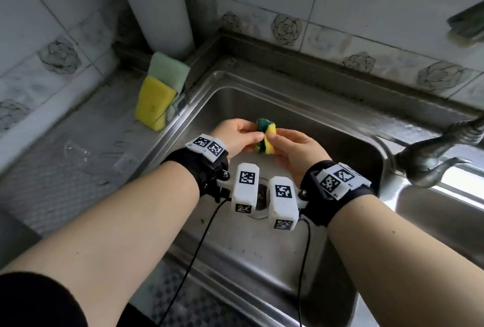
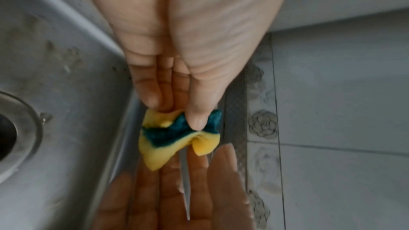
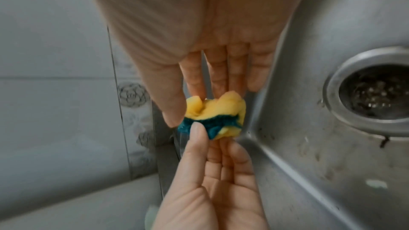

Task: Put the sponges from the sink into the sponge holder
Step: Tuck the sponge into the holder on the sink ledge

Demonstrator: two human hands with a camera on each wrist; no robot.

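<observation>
My left hand [image 1: 237, 135] and right hand [image 1: 296, 152] meet above the sink [image 1: 288, 106], each pinching one end of the yellow-and-green sponge [image 1: 265, 137] between thumb and fingers, so it hangs crumpled between them, clear of the basin floor. Below lies the drain [image 3: 376, 92]. Further off to the left, on the worktop [image 1: 78, 148] at the sink's corner, a yellow sponge [image 1: 154, 103] and a pale green sponge [image 1: 170, 71] stand upright together; I cannot make out the holder around them.

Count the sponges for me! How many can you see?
3. A yellow-and-green sponge is squeezed between the left hand and right hand over the sink. A yellow sponge and a pale green sponge stand at the sink's left corner. Others may be hidden.
</observation>
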